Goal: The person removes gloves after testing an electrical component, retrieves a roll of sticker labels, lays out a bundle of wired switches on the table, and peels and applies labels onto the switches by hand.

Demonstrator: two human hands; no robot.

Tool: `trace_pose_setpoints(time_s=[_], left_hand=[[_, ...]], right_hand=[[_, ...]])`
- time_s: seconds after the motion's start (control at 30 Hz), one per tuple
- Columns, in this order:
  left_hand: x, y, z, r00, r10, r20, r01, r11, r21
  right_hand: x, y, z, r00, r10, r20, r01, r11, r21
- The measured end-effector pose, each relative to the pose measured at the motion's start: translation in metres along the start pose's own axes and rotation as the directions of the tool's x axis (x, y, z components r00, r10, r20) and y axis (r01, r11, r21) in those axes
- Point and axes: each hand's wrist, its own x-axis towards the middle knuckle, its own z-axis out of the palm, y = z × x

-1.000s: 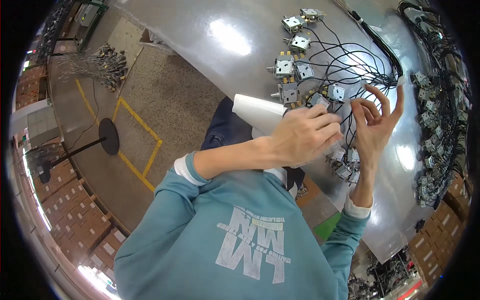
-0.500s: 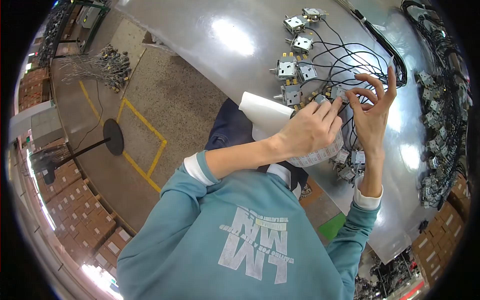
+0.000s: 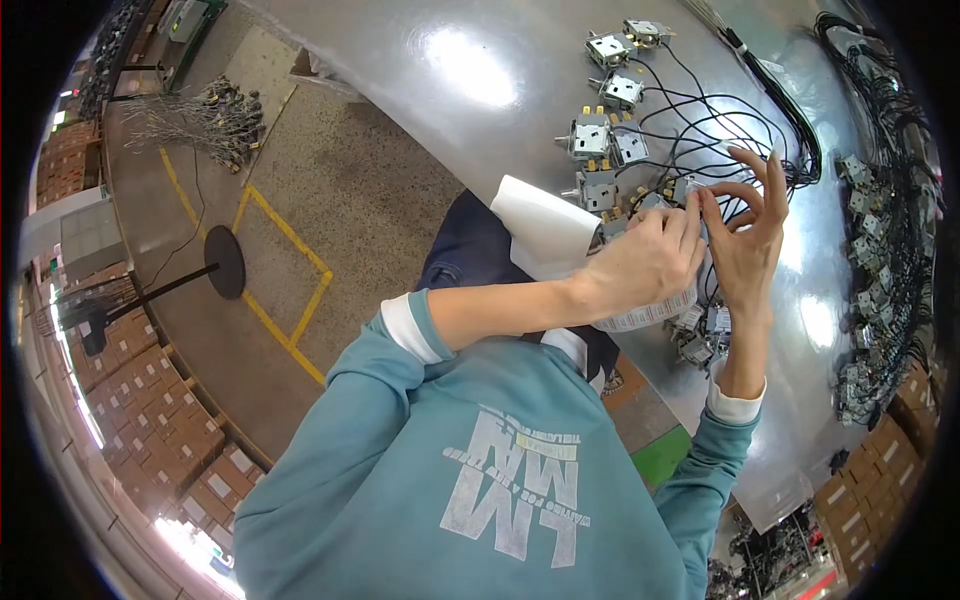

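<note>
My left hand (image 3: pixel 645 255) reaches across a label strip (image 3: pixel 650 313), its fingers closed and bunched near the tips of my right hand (image 3: pixel 748 235). My right thumb and index finger are pinched together, with the other fingers raised and curved. A small pale-topped metal unit (image 3: pixel 686 187) sits right at the meeting fingertips; what each hand grips is too small to tell. A wide curl of white backing paper (image 3: pixel 545 222) stands out beside my left wrist. Boxy metal units (image 3: pixel 592 135) with shafts, yellow terminals and black leads lie beyond my hands.
Several similar units (image 3: pixel 692 345) lie beside my right forearm. A bundle of black cables (image 3: pixel 790 110) is at the back of the metal table (image 3: pixel 400 50), and a long row of wired units (image 3: pixel 865 270) lines the right side. Stacked cartons (image 3: pixel 150 400) stand far left.
My left hand has moved slightly right, its fingertips now against those of my right hand. The backing paper shifted right with it. The whole view has also shifted a little.
</note>
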Motion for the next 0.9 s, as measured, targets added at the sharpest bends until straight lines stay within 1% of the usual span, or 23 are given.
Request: trace_pose_setpoints(time_s=[0.03,0.07,0.1,0.13,0.17,0.2,0.23,0.33,0.37,0.4,0.43,0.47,0.5,0.53,0.57,0.6,0.63,0.67,0.7,0.73,0.77,0.8,0.9], left_hand=[[0.002,0.001,0.001,1.000,-0.008,0.001,0.008,1.000,-0.010],[0.003,0.001,0.002,1.000,-0.012,0.002,0.012,1.000,-0.007],[0.006,0.001,0.003,1.000,-0.008,0.001,0.008,0.999,-0.036],[0.008,-0.001,0.005,1.000,-0.005,0.002,0.005,0.998,-0.059],[0.010,-0.002,0.006,1.000,-0.008,0.002,0.008,0.998,-0.056],[0.011,-0.002,0.008,1.000,-0.008,0.026,0.010,0.996,-0.090],[0.012,-0.002,0.011,0.999,-0.005,0.046,0.010,0.992,-0.125],[0.007,-0.008,0.019,1.000,0.000,0.019,0.003,0.990,-0.139],[0.001,-0.010,0.023,0.996,-0.081,0.031,0.087,0.953,-0.290],[-0.003,-0.017,0.025,0.992,-0.121,0.036,0.124,0.875,-0.467],[-0.010,-0.028,0.013,0.999,0.016,0.050,0.001,0.946,-0.323],[-0.017,-0.035,0.018,0.998,0.059,0.000,-0.054,0.906,-0.419],[-0.017,-0.045,0.009,0.990,0.094,-0.106,-0.130,0.898,-0.419],[-0.023,-0.050,-0.005,0.997,0.039,-0.064,-0.063,0.906,-0.418],[-0.034,-0.055,-0.013,0.996,-0.014,0.090,0.054,0.887,-0.459],[-0.047,-0.066,-0.014,0.996,0.046,0.074,-0.010,0.902,-0.431],[-0.053,-0.072,-0.022,0.998,0.047,0.038,-0.023,0.880,-0.474],[-0.059,-0.080,-0.029,0.999,0.039,0.013,-0.027,0.860,-0.510],[-0.072,-0.081,-0.038,0.998,0.058,-0.014,-0.057,0.858,-0.511],[-0.079,-0.090,-0.043,1.000,0.026,-0.014,-0.029,0.843,-0.537],[-0.086,-0.099,-0.047,1.000,-0.010,-0.008,0.003,0.827,-0.562],[-0.099,-0.111,-0.041,1.000,0.000,-0.027,-0.015,0.828,-0.560],[-0.123,-0.145,-0.046,0.993,-0.085,0.080,0.116,0.681,-0.723]], right_hand=[[0.001,0.002,-0.004,1.000,-0.003,0.002,0.003,1.000,0.001],[0.003,0.007,-0.010,0.995,-0.093,-0.040,0.086,0.984,-0.157],[0.004,0.007,-0.015,0.980,-0.188,-0.067,0.158,0.935,-0.317],[0.003,0.004,-0.014,0.981,-0.106,-0.163,0.090,0.990,-0.105],[0.001,-0.003,-0.018,0.975,0.019,-0.222,-0.009,0.999,0.048],[0.001,-0.015,-0.021,0.954,0.151,-0.259,-0.100,0.974,0.201],[0.000,-0.017,-0.023,0.954,0.146,-0.260,-0.096,0.976,0.198],[-0.004,-0.025,-0.023,0.943,0.262,-0.204,-0.208,0.945,0.251],[-0.012,-0.014,-0.011,0.948,0.251,-0.197,-0.191,0.941,0.279],[-0.013,-0.028,-0.007,0.908,0.414,-0.065,-0.370,0.866,0.337],[-0.019,-0.025,0.006,0.928,0.361,-0.093,-0.292,0.859,0.421],[-0.024,-0.019,0.022,0.963,0.205,-0.177,-0.150,0.948,0.282],[-0.016,-0.042,0.017,0.945,0.324,-0.050,-0.291,0.899,0.326],[-0.017,-0.041,0.037,0.960,0.203,-0.192,-0.118,0.917,0.382],[-0.015,-0.055,0.033,0.961,0.267,-0.065,-0.211,0.867,0.452],[-0.013,-0.058,0.035,0.974,0.201,-0.104,-0.138,0.892,0.430],[-0.010,-0.060,0.040,0.984,0.126,-0.129,-0.061,0.906,0.418],[-0.009,-0.061,0.046,0.987,0.069,-0.148,-0.020,0.951,0.309],[-0.019,-0.070,0.050,0.990,0.131,-0.048,-0.113,0.954,0.277],[-0.019,-0.076,0.057,0.989,0.129,-0.071,-0.106,0.960,0.259],[-0.018,-0.083,0.066,0.993,0.076,-0.091,-0.052,0.970,0.239],[-0.020,-0.085,0.085,0.994,0.020,-0.106,0.003,0.976,0.219],[-0.013,-0.106,0.118,0.990,-0.032,-0.134,0.050,0.990,0.131]])
